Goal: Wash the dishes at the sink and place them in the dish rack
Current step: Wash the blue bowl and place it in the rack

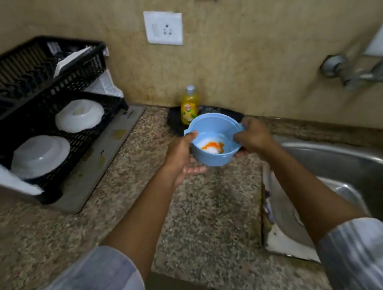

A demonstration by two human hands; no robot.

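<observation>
Dishes come first, and the one in hand now is the blue bowl point(214, 141), held up over the speckled stone surface point(207, 215), between the dish rack on the left and the sink on the right. We see our two sleeves point(82, 288) at the near edge and both bare forearms reaching forward. Our left hand point(182, 155) holds the bowl from its left side, with the thumb hooked over the rim and the fingers curled under the base. Our right hand point(253, 135) pinches the opposite rim, the fingers closed on it. We judge that two hands are used because the bowl is still dirty: white foam or food with an orange smear lies at the bottom, so it is kept level until it reaches the water. The steel sink point(359, 171) lies just to the right, which we think is the next place for it.

Farther away, the yellow soap bottle point(189, 106) stands upright against the wall, near the sink, probably for easy reach. It has a label with a red mark, but we cannot read it. The black dish rack point(40, 96) sits on a grey mat point(104, 156); two white bowls point(79, 115) lie upside down inside, surely to drain. Some small print at the far corner of the mat is too blurred to read. A tap point(371, 72) comes out from the wall, and a white socket point(163, 28) is fixed above.
</observation>
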